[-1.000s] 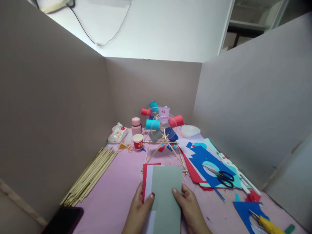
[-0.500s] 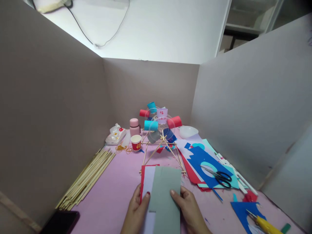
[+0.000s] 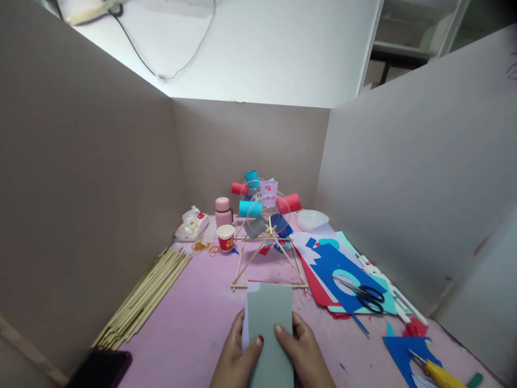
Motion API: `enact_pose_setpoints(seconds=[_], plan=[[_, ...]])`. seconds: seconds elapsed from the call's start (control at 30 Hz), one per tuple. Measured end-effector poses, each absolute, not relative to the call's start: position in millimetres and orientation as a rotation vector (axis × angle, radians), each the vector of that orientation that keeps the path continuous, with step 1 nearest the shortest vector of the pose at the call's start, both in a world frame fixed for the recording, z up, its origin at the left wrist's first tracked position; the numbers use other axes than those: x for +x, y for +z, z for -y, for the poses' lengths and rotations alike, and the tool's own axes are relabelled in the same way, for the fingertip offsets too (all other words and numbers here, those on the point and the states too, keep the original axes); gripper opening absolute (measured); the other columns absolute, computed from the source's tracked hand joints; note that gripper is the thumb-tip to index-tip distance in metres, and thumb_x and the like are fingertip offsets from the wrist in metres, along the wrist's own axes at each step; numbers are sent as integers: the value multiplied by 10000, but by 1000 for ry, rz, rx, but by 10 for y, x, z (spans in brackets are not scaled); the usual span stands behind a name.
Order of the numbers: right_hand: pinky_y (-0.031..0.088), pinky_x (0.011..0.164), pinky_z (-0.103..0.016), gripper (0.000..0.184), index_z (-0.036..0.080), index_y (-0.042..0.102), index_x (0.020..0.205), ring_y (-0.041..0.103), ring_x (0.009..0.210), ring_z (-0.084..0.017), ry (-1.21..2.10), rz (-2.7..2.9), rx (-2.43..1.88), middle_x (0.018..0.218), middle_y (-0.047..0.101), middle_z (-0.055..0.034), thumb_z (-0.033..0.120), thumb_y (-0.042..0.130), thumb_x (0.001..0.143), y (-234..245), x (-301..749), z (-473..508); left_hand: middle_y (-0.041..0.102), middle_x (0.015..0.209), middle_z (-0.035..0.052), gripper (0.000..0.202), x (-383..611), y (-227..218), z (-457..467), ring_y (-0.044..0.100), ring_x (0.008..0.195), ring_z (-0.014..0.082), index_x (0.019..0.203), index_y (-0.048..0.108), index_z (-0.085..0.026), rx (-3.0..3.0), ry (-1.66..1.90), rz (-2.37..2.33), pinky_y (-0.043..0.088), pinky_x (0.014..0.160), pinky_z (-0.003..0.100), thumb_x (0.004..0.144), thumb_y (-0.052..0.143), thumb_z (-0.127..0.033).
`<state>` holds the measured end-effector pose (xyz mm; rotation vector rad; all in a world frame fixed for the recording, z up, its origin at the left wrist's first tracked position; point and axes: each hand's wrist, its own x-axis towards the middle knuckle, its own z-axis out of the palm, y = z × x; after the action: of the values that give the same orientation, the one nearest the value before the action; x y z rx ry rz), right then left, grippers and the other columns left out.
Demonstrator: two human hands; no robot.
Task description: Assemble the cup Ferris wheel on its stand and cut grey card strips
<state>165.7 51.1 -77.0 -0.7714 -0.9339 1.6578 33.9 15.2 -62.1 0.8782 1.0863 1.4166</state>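
A grey sheet of paper (image 3: pixel 270 310) lies on top of a small stack with a pale lilac sheet and a red sheet showing at its edges. My left hand (image 3: pixel 238 358) grips the stack's left side, thumb pressed on the grey sheet. From the right, my right hand (image 3: pixel 302 353) pinches the same stack, thumb on top. Both hands sit at the bottom middle, over the pink table (image 3: pixel 194 318).
Behind the stack stands a stick-and-cup wheel model (image 3: pixel 264 215). Bamboo sticks (image 3: pixel 145 293) lie left, a dark phone (image 3: pixel 100 369) at lower left. Cut coloured paper (image 3: pixel 331 261), scissors (image 3: pixel 363 293) and a yellow-handled tool (image 3: pixel 440 373) lie right. A pink bottle (image 3: pixel 223 211) and red cup (image 3: pixel 226 237) stand at the back.
The hands have slid the sheets together and drawn them nearer. The red and lilac sheets, earlier fanned out to the left, now sit mostly under the grey one.
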Motion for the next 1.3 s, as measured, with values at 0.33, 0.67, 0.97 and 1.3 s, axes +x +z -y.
enact_pose_setpoints(seconds=[0.33, 0.67, 0.97, 1.3], plan=[[278, 316, -140, 414, 179, 480, 744, 444, 352, -48, 1610, 1098, -927, 536, 571, 34, 579, 580, 712, -902, 1708, -613, 654, 1115, 95, 524, -582, -235, -318, 682, 816, 210, 1312, 281, -203, 1173, 1400, -1748, 539, 641, 299, 826, 412, -348], [237, 291, -133, 472, 170, 483, 656, 397, 292, -39, 1622, 1120, -963, 448, 532, 49, 627, 604, 645, -943, 1673, -592, 301, 1409, 255, 574, -1120, -152, -579, 277, 1301, 352, 1311, 308, -59, 1526, 844, -2499, 234, 1024, 475, 772, 450, -196], [242, 317, -146, 461, 173, 486, 642, 403, 317, -42, 1600, 1122, -978, 493, 562, 33, 615, 617, 638, -918, 1679, -576, 581, 1107, 205, 449, -859, -367, -556, 538, 1052, 320, 1237, 411, -49, 1609, 225, -2705, 427, 816, 473, 858, 432, -289], [265, 335, -155, 450, 170, 486, 657, 412, 341, -46, 1627, 1212, -984, 500, 555, 36, 607, 595, 665, -909, 1705, -556, 645, 942, 36, 224, -1070, -189, -478, 620, 835, 165, 949, 594, -142, 1769, -14, -2564, 500, 755, 381, 856, 509, -327]])
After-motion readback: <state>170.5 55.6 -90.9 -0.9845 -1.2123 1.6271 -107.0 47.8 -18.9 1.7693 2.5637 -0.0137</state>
